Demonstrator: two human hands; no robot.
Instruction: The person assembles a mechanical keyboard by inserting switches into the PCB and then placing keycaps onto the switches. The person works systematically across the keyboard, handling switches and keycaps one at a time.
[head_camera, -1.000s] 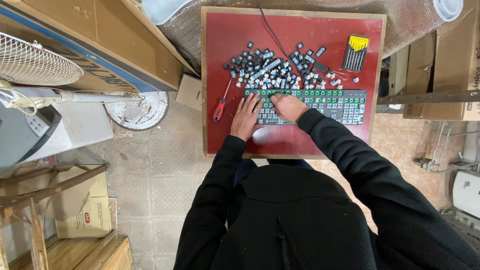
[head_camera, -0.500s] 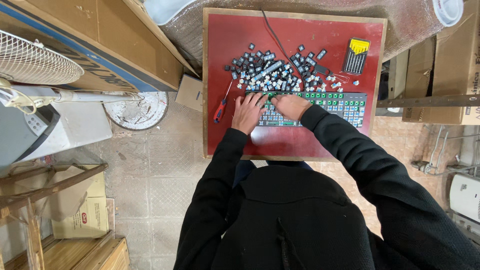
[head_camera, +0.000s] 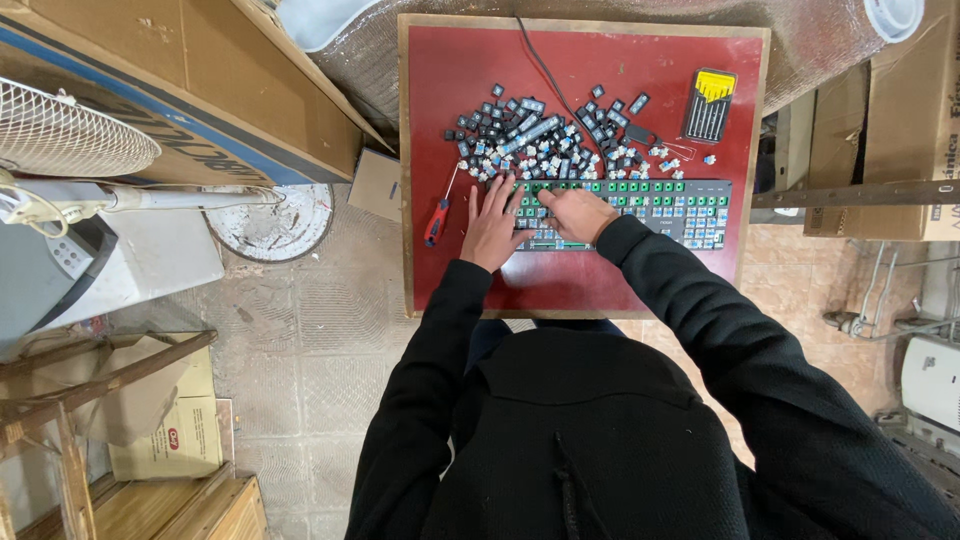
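While both black sleeves reach forward, left hand (head_camera: 493, 226) lies flat, fingers spread, on the stripped keyboard's (head_camera: 640, 207) left end; right hand (head_camera: 577, 213) rests curled just beside it, grip hidden, cannot tell. Red-handled screwdriver (head_camera: 440, 212) at 9 o'clock of the left hand. Loose keycaps (head_camera: 545, 140) heaped at 12; screwdriver-bit case (head_camera: 709, 105) at 1.

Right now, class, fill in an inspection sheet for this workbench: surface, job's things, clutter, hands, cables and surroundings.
Surface: red table top, wooden edge.
Job's things: keyboard with caps off, green switches bare; heap of loose keycaps behind it.
Clutter: red-handled screwdriver at left; yellow-topped screwdriver set at far right.
Hands: left hand flat at the keyboard's left end; right hand on the keyboard, grip unclear.
Cables: black cable running off the far edge.
Surroundings: cardboard boxes, fan, tiled floor.
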